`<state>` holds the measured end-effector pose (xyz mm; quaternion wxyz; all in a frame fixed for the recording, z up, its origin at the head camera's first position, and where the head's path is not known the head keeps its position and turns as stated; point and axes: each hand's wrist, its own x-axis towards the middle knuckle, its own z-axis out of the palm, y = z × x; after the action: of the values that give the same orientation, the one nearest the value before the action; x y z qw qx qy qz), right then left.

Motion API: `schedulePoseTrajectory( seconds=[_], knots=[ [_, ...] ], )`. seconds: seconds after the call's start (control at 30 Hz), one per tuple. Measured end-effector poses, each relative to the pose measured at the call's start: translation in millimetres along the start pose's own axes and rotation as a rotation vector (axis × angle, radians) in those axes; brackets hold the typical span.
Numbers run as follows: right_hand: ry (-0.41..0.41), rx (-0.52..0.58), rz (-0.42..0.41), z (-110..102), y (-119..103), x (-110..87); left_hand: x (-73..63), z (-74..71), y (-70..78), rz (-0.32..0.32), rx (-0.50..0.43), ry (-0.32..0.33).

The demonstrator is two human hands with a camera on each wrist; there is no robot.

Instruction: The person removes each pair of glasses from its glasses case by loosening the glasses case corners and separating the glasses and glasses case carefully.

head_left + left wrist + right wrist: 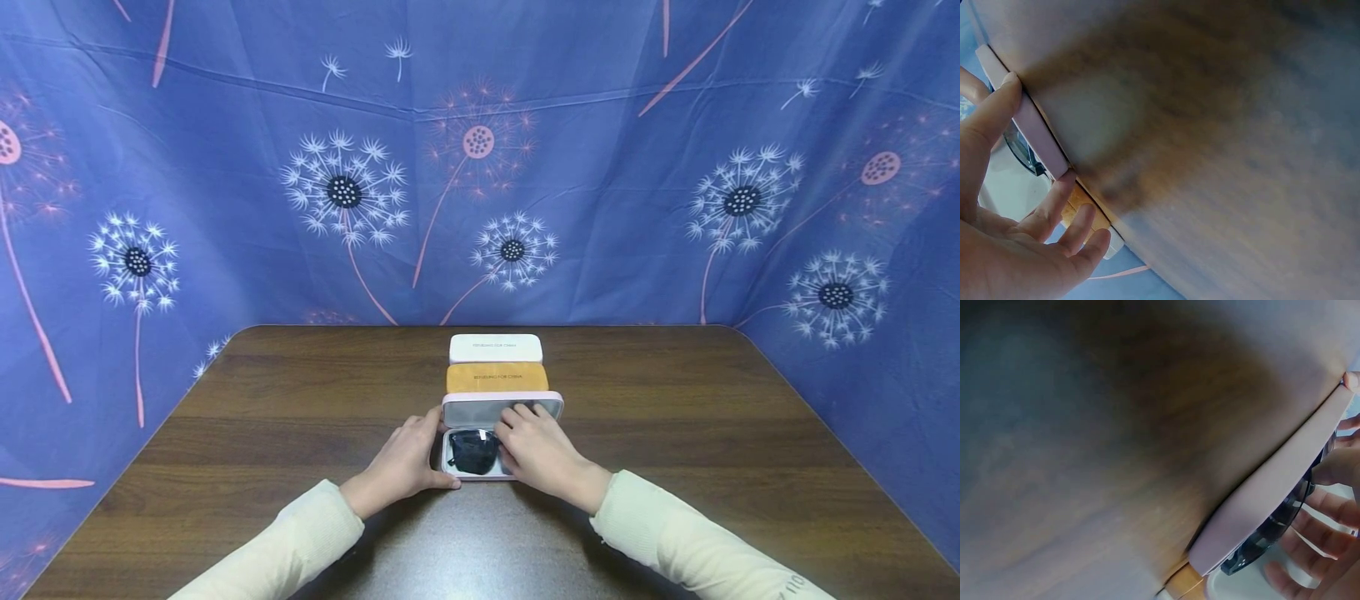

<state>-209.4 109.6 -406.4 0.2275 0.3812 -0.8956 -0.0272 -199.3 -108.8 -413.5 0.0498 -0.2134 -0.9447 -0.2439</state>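
Note:
A pale pink glasses case (467,412) stands with its lid raised at the middle of the table. Dark sunglasses (474,452) lie in its lower half, one lens in plain sight and the other side covered by my right hand (542,450). That hand reaches into the case from the right; the right wrist view has its thumb and fingers about the frame of the sunglasses (1266,534). At the case's left end, my left hand (405,457) grips it, thumb on the front wall and a finger at the corner in the left wrist view.
Right behind the raised lid lies an orange-yellow case (495,377) with printed lettering. Beyond it is a white case (495,347). All rest on a brown wooden table (300,400), with a blue dandelion-print cloth (600,167) hanging behind and at both sides.

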Motion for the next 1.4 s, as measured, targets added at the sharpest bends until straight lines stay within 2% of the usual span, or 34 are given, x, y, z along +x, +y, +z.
schedulePoseTrajectory(
  seconds=[0.33,0.8,1.13,1.4],
  knots=[
    [-0.031,-0.015,0.027,0,-3,2.9,0.4,-0.6,0.3,-0.005,-0.010,-0.011],
    [-0.021,-0.017,0.041,0,-4,2.1,-1.1,-1.1,1.5,-0.011,-0.011,-0.016],
    [0.034,-0.021,0.039,-6,-4,0.5,-0.8,-1.2,2.2,-0.017,-0.007,-0.014],
    [0.043,-0.040,0.037,-11,-5,-1.7,-1.1,-0.5,1.1,-0.008,-0.004,-0.004]
  ],
)
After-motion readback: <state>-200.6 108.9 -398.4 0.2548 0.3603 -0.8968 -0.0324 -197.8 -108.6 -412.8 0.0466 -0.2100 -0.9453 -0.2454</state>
